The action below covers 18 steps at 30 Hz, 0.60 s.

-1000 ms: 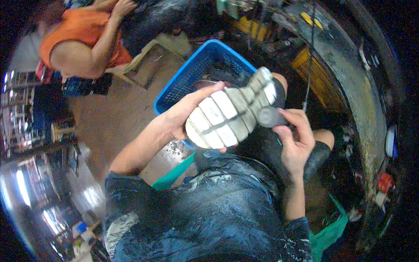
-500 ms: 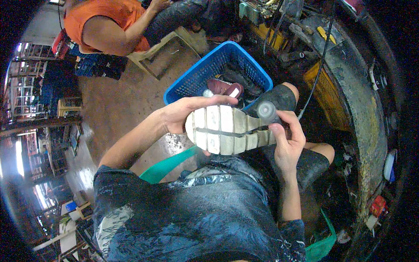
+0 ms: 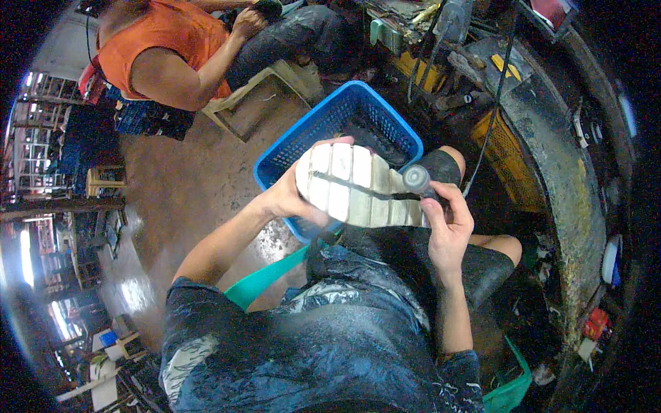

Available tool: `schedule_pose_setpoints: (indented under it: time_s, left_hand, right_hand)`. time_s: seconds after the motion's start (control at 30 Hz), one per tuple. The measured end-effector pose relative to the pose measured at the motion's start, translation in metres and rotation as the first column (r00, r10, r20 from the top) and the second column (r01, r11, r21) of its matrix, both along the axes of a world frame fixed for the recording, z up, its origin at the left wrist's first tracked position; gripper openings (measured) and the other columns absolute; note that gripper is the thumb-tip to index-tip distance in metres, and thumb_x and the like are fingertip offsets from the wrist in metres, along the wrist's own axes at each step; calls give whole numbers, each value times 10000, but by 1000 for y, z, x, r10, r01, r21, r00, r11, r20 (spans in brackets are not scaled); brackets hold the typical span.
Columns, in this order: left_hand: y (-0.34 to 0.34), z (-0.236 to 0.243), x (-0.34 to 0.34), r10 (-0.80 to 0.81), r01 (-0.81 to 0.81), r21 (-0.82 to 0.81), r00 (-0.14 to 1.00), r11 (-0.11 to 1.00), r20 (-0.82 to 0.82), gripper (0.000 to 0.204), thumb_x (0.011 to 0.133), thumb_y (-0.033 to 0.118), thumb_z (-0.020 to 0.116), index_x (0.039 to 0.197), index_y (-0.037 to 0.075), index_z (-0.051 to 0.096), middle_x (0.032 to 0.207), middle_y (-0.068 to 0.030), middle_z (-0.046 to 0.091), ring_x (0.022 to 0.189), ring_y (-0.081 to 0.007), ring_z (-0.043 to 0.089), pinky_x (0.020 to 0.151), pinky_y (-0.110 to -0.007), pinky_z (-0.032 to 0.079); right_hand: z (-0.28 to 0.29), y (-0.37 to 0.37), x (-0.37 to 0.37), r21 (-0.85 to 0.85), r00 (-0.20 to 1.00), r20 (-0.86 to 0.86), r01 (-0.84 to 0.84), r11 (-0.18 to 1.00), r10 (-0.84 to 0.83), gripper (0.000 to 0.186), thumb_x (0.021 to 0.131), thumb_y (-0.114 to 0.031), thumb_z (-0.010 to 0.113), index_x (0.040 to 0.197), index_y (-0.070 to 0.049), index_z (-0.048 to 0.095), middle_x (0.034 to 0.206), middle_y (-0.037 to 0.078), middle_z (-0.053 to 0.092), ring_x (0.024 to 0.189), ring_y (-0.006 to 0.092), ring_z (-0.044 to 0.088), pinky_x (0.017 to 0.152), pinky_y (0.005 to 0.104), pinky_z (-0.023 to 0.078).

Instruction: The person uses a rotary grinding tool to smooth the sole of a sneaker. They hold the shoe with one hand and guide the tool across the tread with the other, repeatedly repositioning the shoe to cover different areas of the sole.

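A white shoe sole [image 3: 359,184], its blocky tread split by a dark lengthwise groove, faces up in front of me; anything behind it is hidden. My left hand [image 3: 296,199] grips its wide left end, thumb along the lower edge and fingers mostly behind. At the narrow right end, my right hand [image 3: 449,224] is closed with thumb and forefinger around a small, round, translucent grey piece [image 3: 416,178], seen end-on. It looks like a little bottle, but I cannot make out its exact kind. It overlaps the sole's edge; whether it touches is unclear.
Beyond the sole stands a blue perforated basket [image 3: 275,152] with dark items inside. A person in an orange top [image 3: 165,41] sits at the far left, near a pale stool frame [image 3: 234,122]. A black cable [image 3: 497,103] hangs at right, before a yellow crate [image 3: 513,162] and a worn bench [image 3: 571,179].
The sole has shifted slightly up and now covers the maroon shoe seen in the basket. My left thumb has come onto the sole's lower edge. The right hand keeps its hold.
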<state>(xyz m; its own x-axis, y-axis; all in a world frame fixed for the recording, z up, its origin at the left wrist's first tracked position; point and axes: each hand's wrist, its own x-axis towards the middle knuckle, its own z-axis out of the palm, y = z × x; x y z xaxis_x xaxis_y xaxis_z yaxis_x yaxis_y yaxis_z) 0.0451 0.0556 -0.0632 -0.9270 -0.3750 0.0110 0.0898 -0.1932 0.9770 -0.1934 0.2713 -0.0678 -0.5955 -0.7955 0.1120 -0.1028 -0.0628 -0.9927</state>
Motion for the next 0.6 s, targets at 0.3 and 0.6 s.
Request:
schedule_pose_setpoints:
  time_s: [0.3, 0.6]
  left_hand:
    - [-41, 64, -31, -92, 58, -404, 994, 913, -64, 1275, 519, 304, 1096, 1602, -18, 506, 1601, -146, 577, 1454, -242, 567, 1258, -412, 397]
    - [-39, 77, -59, -209, 201, -465, 977, 862, 36, 1188, 554, 288, 1065, 1577, -12, 541, 1513, -174, 653, 1381, -274, 640, 1218, -428, 457]
  right_hand:
    - [32, 3, 4, -85, 991, -105, 71, 994, -80, 280, 899, 9, 788, 1178, -9, 774, 1109, 101, 751, 1063, 234, 699, 996, 364, 532]
    - [44, -16, 16, -129, 949, -314, -36, 991, -6, 291, 898, -58, 834, 1169, 25, 771, 1104, 130, 756, 1028, 253, 707, 948, 347, 534]
